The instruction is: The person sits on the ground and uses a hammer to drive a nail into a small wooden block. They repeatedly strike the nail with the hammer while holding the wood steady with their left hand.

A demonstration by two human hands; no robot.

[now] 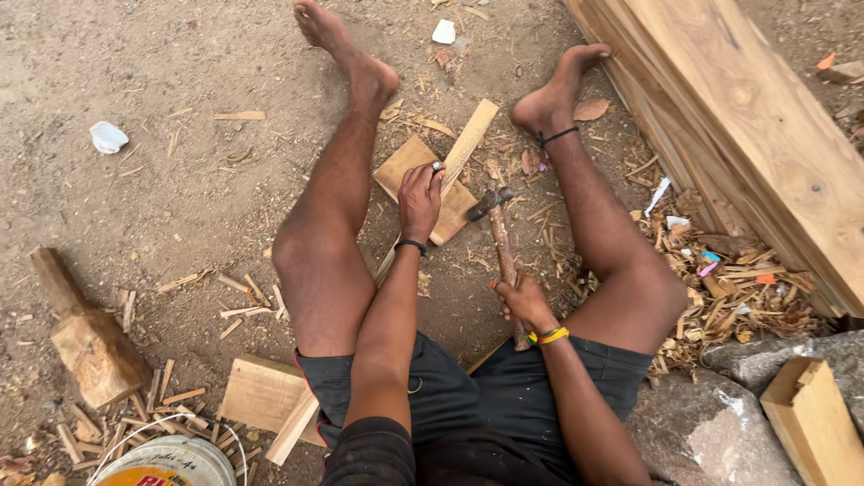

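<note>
Ground (162, 207) of bare dirt, littered with chips. Person seated on it, legs spread, bare feet forward.

Left hand (420, 200): fingers curled round a long wooden strip (468, 139), gripping it near its middle. Strip runs diagonally, far end up and to the right, near end hidden behind the forearm. It lies across a square block (400, 169) that rests flat on the ground between the legs. Ring on one finger, dark band at the wrist.

Right hand (522, 301): closed round the lower part of a hammer (498, 234) handle. Hammer head is dark, raised just right of the block and strip, not touching either as far as can be told. Coloured bangles at the wrist.

Hands well apart, each clamped on its own thing.

Surroundings: stacked planks (747, 117) at upper right, with a heap of shavings (729, 288) at their foot. Wooden mallet (85, 337) lying at left. Flat board (261, 391) beside the left hip. Rim of a white bucket (166, 459) at the bottom edge. Stone (711, 432) and a small box (814, 423) at lower right.
</note>
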